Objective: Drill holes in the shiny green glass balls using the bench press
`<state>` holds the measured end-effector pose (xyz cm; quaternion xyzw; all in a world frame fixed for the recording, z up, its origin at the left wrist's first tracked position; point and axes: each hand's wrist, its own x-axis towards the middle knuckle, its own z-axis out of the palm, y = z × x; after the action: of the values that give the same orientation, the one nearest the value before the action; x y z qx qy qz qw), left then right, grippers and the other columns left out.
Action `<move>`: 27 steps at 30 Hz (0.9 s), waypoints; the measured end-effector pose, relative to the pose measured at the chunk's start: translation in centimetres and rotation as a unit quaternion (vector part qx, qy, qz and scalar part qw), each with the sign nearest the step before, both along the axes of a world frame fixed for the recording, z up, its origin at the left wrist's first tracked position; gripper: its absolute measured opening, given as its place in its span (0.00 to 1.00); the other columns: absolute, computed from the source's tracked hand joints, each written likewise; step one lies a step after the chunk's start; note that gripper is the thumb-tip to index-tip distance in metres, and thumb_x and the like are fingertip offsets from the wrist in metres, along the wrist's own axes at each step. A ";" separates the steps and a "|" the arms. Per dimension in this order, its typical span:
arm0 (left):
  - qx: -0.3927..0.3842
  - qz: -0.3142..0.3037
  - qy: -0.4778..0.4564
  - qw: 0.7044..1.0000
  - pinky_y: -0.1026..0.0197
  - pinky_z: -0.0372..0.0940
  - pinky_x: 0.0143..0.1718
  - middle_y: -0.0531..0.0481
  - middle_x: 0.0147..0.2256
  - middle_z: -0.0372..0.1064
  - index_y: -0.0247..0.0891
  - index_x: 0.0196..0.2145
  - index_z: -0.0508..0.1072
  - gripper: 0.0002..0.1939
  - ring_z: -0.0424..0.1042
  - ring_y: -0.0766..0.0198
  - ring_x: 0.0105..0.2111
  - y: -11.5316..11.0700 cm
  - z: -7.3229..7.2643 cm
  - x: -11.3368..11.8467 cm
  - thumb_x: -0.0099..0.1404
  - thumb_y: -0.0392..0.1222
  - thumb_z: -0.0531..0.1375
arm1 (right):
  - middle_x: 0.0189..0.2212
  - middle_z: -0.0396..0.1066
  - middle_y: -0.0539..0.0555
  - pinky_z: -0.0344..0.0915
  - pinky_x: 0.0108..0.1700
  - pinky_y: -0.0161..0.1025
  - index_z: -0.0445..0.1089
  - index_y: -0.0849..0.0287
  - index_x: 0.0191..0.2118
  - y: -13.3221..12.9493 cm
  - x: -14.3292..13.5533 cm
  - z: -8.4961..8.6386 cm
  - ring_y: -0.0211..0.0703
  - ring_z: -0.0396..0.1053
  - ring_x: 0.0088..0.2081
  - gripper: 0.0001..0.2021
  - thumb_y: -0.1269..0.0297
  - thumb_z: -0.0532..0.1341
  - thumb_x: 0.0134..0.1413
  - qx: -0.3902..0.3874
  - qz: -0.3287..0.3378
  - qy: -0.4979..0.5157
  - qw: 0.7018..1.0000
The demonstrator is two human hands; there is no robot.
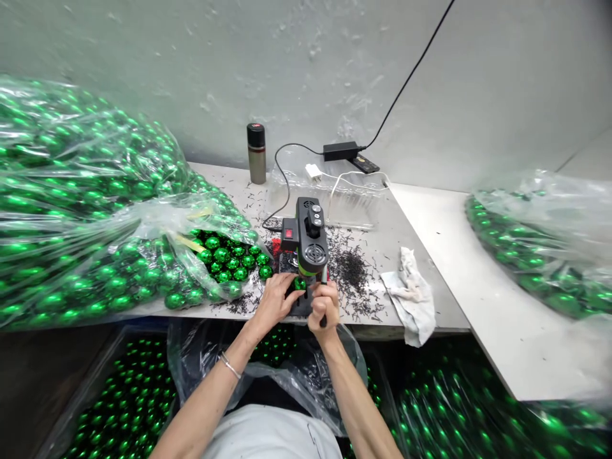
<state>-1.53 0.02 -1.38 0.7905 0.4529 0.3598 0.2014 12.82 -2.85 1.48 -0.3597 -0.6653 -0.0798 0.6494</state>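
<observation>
A small black bench drill press (312, 234) with a red switch stands on the table in front of me. My left hand (276, 298) pinches a shiny green ball (299, 283) between thumb and fingers, under the drill head. My right hand (325, 306) is wrapped round the black lever handle (324, 320) at the machine's right side. The drill tip and its contact with the ball are hidden by the head. Just left of my left hand, loose green balls (233, 262) spill from the mouth of a clear plastic bag (148, 220).
Black shavings (354, 271) litter the table (415, 223). Behind the machine are a clear plastic tray (354, 207), a power adapter (340, 151) with cables and a bottle (257, 154). A white rag (412, 296) overhangs the front edge. Below, a plastic-lined container (205, 347) holds green balls.
</observation>
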 end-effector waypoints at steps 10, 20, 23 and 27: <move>0.056 0.021 -0.003 0.998 0.48 0.69 0.48 0.38 0.47 0.75 0.36 0.53 0.71 0.16 0.74 0.50 0.47 -1.6 -0.3 -0.3 0.72 0.45 0.58 | 0.24 0.62 0.48 0.59 0.31 0.39 0.59 0.56 0.25 -1.1 0.0 5.7 0.38 0.64 0.28 0.15 0.72 0.50 0.66 -0.082 0.008 0.069 0.994; 0.101 0.124 0.050 0.986 0.47 0.68 0.54 0.34 0.54 0.71 0.36 0.59 0.67 0.22 0.71 0.47 0.54 -3.2 -0.1 -4.6 0.73 0.49 0.56 | 0.24 0.61 0.48 0.60 0.30 0.38 0.58 0.56 0.24 -1.2 -1.0 5.9 0.37 0.63 0.28 0.17 0.72 0.50 0.66 -0.091 0.007 0.114 0.989; 0.076 0.145 0.110 0.980 0.47 0.69 0.52 0.34 0.51 0.72 0.33 0.56 0.70 0.18 0.72 0.47 0.51 -0.1 0.5 -4.4 0.71 0.40 0.57 | 0.23 0.61 0.48 0.60 0.30 0.38 0.58 0.56 0.24 -1.1 -0.9 5.8 0.37 0.63 0.28 0.17 0.72 0.50 0.66 -0.085 0.004 0.110 0.990; 0.011 0.104 0.115 0.988 0.51 0.70 0.47 0.39 0.46 0.75 0.36 0.56 0.71 0.19 0.74 0.51 0.45 2.2 0.9 -4.0 0.67 0.35 0.59 | 0.23 0.61 0.48 0.61 0.30 0.38 0.59 0.56 0.24 -1.1 -0.8 5.9 0.36 0.63 0.28 0.16 0.73 0.51 0.65 -0.072 0.012 0.096 0.993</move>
<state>-5.54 2.18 -0.45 0.7774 0.5488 0.2906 0.1005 12.06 -3.98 7.37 -0.4031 -0.6084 0.0112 0.6836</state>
